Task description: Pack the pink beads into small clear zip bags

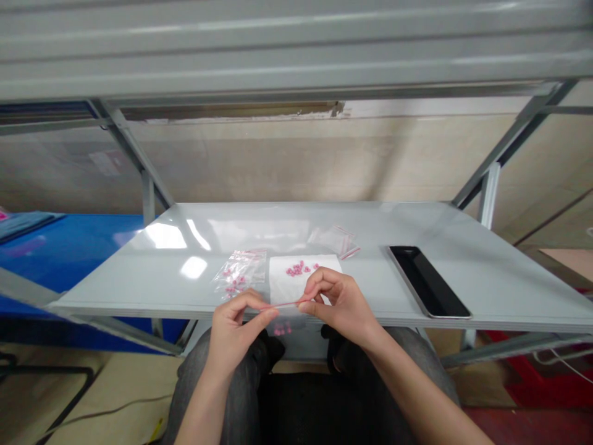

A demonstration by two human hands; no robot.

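A small clear zip bag [283,324] with several pink beads at its bottom hangs just in front of the shelf edge. My left hand [238,327] pinches one end of its reddish zip strip, and my right hand [340,303] pinches the other end. Behind my hands lies a white sheet of paper [280,275] with a cluster of pink beads [299,268] on it. To its left rests another clear zip bag [248,266], with pink beads inside or under it; which, I cannot tell.
More clear zip bags [340,241] lie behind the paper. A black phone-like slab [428,281] lies on the grey shelf [370,222] at the right. Metal posts [132,145] flank the shelf, and a grey panel [296,55] spans overhead. A blue surface [88,253] stands left.
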